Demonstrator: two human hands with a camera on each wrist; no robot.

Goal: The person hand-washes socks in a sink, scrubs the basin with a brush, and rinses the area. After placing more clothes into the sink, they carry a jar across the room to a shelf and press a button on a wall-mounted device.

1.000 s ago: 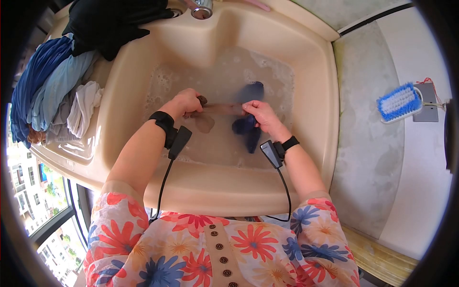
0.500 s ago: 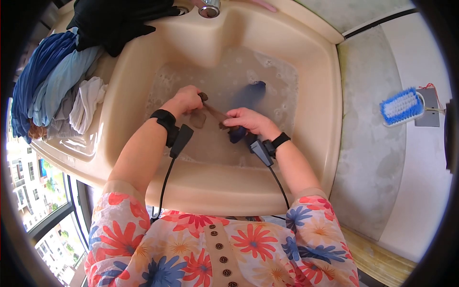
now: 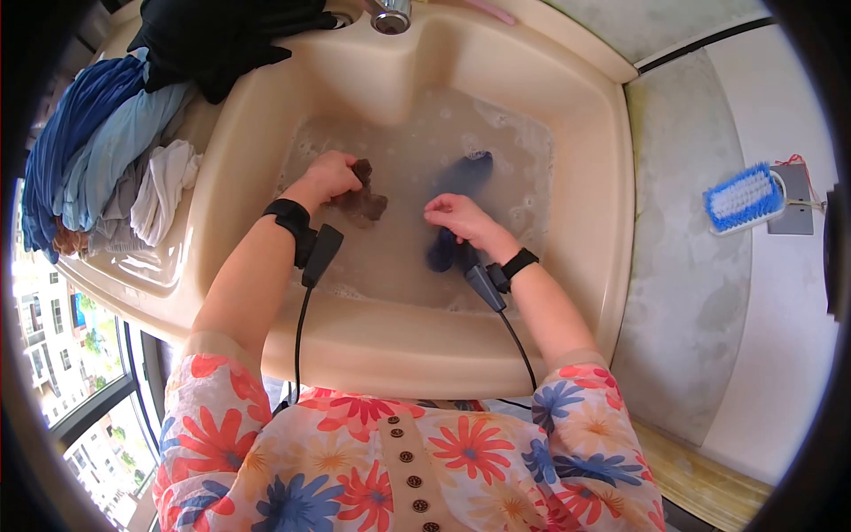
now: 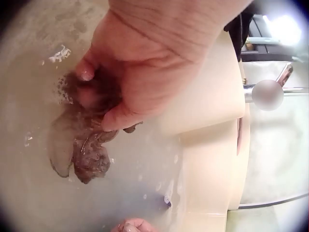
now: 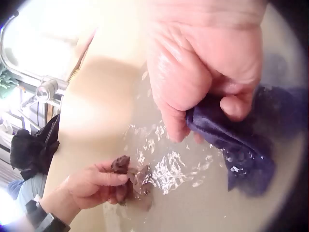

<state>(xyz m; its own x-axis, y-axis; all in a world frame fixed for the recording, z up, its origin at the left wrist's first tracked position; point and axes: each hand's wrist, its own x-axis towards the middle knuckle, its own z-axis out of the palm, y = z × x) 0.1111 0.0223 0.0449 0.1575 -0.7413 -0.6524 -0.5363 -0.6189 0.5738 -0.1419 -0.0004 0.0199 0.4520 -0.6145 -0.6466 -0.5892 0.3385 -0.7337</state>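
In the head view the left hand (image 3: pixel 333 176) grips a bunched brown cloth (image 3: pixel 362 202) at the water's surface, left of the basin's middle. The left wrist view has thumb and fingers round this brown cloth (image 4: pixel 91 157), part of it under cloudy water. The right hand (image 3: pixel 463 219) is over the water to the right, apart from the brown cloth. Its curled fingers hold a dark blue cloth (image 5: pixel 231 140), seen in the right wrist view, the cloth trailing into the water. More dark blue cloth (image 3: pixel 470 173) lies submerged beyond the right hand.
The beige basin (image 3: pixel 443 350) surrounds both hands. Black cloth (image 3: pixel 208 44), blue cloth (image 3: pixel 80 142) and white cloth (image 3: pixel 162 195) lie on the left ledge. A faucet (image 3: pixel 390 18) stands at the back. On the right is a blue and white brush (image 3: pixel 745 199).
The brown cloth, earlier stretched between both hands, has left the right hand and hangs bunched in the left. The left hand has moved slightly left; the right has moved left and nearer the body.
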